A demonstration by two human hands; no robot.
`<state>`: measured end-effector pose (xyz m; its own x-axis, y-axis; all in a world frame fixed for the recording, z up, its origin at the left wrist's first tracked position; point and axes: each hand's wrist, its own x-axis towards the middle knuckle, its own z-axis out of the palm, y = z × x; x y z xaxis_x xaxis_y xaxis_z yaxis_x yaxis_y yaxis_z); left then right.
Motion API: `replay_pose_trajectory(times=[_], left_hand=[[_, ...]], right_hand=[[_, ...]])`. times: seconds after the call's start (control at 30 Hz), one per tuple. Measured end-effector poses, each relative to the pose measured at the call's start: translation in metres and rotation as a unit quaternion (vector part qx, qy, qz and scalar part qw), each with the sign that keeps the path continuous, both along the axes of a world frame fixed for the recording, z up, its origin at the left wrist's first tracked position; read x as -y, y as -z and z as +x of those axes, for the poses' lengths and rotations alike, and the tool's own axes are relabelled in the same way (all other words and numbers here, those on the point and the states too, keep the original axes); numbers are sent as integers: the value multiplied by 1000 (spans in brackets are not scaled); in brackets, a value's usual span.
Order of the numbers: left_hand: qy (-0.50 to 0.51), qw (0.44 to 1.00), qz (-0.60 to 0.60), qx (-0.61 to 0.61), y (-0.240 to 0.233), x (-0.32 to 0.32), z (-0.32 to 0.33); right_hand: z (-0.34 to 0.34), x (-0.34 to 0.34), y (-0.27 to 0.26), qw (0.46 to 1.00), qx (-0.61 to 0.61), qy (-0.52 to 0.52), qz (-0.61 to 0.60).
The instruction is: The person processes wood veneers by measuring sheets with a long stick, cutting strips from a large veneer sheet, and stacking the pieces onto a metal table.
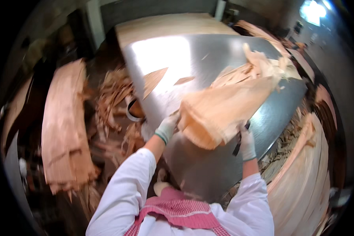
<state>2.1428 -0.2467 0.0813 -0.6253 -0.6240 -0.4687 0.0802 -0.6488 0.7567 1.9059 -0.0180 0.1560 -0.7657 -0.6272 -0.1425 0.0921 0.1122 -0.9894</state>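
Note:
A curled sheet of wood veneer lies over the shiny metal-topped table, its near end raised and bent into an open fold. My left hand, in a pale work glove with a green cuff edge, grips the fold's left corner. At its right corner my right hand, gloved alike, holds the veneer; a dark flat tool, perhaps a knife, is in that hand too. Torn veneer pieces are bunched at the sheet's far end. Two thin veneer scraps rest on the tabletop to the left.
A stack of veneer sheets stands left of the table, beside heaped scraps and a round container. Large veneer sheets lie at the right. Beyond the table's far edge is a pale wood sheet.

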Motion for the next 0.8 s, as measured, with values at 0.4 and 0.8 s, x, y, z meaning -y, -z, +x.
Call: replay_pose_trajectory(times=[0.4, 0.8], left_hand=[[-76, 958, -272, -52, -98, 85, -74], [-138, 873, -394, -253, -231, 432, -110]], right_hand=[[-17, -51, 25, 955, 54, 270, -114], [52, 103, -29, 935, -233, 150, 223]])
